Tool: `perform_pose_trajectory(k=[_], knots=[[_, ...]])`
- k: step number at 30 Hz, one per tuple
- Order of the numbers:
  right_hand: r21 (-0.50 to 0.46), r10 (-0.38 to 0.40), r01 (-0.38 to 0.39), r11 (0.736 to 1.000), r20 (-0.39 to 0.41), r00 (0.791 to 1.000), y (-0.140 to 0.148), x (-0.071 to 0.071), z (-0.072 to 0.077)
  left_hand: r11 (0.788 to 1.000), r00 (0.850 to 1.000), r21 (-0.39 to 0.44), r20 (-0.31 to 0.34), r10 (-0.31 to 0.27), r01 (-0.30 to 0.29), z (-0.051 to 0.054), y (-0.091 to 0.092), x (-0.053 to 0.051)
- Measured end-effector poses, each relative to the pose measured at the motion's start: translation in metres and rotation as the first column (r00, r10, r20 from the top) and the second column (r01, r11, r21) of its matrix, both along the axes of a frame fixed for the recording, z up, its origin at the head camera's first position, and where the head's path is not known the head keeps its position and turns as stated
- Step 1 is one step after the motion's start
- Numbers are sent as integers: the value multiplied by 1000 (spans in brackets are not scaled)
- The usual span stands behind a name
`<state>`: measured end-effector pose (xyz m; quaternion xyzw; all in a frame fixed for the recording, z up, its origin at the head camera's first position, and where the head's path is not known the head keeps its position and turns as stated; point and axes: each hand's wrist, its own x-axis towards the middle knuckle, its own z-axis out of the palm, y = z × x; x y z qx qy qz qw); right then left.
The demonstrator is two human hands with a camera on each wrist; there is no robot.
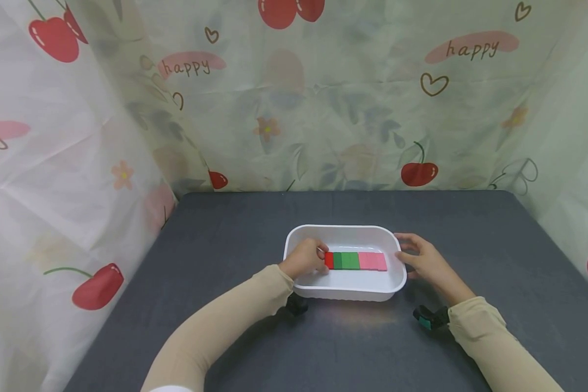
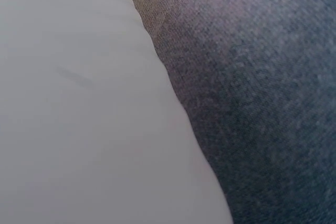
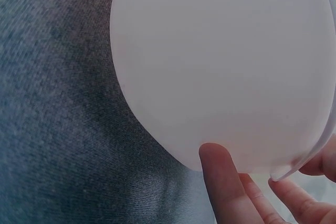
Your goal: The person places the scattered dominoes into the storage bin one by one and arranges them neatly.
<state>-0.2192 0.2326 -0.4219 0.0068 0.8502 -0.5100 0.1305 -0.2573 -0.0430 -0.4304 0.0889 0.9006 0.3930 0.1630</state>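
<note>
A white tray [image 1: 350, 291] with rounded corners stands on the dark table. Inside it lies a straight row of flat coloured pieces: a red piece [image 1: 329, 260] at the left end, then green pieces [image 1: 347, 261], then pink pieces [image 1: 372, 261]. My left hand [image 1: 305, 257] reaches over the tray's left rim and pinches the red end of the row between thumb and fingers. At the other end, my right hand [image 1: 421, 261] touches the tray's outside with fairly straight fingers. In the right wrist view, a fingertip [image 3: 215, 156] rests on the white outer wall [image 3: 220, 66].
The dark cloth-covered table [image 1: 235, 228] extends around the tray. A printed curtain [image 1: 313, 109] with cherries and hearts hangs behind and at both sides. Wrist cameras [image 1: 431, 317] sit below the hands. In the left wrist view the tray's wall [image 2: 94, 108] fills the left side.
</note>
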Motion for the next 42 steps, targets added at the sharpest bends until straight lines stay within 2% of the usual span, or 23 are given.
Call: perform_pose_trajectory(k=[7, 19, 24, 28, 33, 39, 42], knots=[[27, -11, 11, 1000, -14, 1000, -3, 1, 1, 1000, 999, 7, 29, 23, -23, 0, 1, 0], [19, -11, 11, 1000, -8, 1000, -3, 3, 2, 1000, 1000, 18, 16, 17, -18, 1, 1, 1], [13, -8, 8, 1000, -16, 1000, -2, 2, 0, 998, 999, 47, 32, 38, -39, 3, -1, 1], [13, -8, 8, 1000, -15, 1000, -2, 2, 0, 994, 997, 90, 51, 56, -60, 10, -5, 0], [15, -12, 12, 1000, -5, 1000, -3, 2, 0, 977, 997, 210, 68, 34, -47, 27, -16, 3], [22, -15, 15, 1000, 1, 1000, -3, 1, 1, 947, 997, 321, 80, -6, -20, 56, -45, 20], [23, -14, 14, 1000, 0, 1000, -3, 2, 1, 939, 998, 343, 69, 7, -30, 65, -65, 31]])
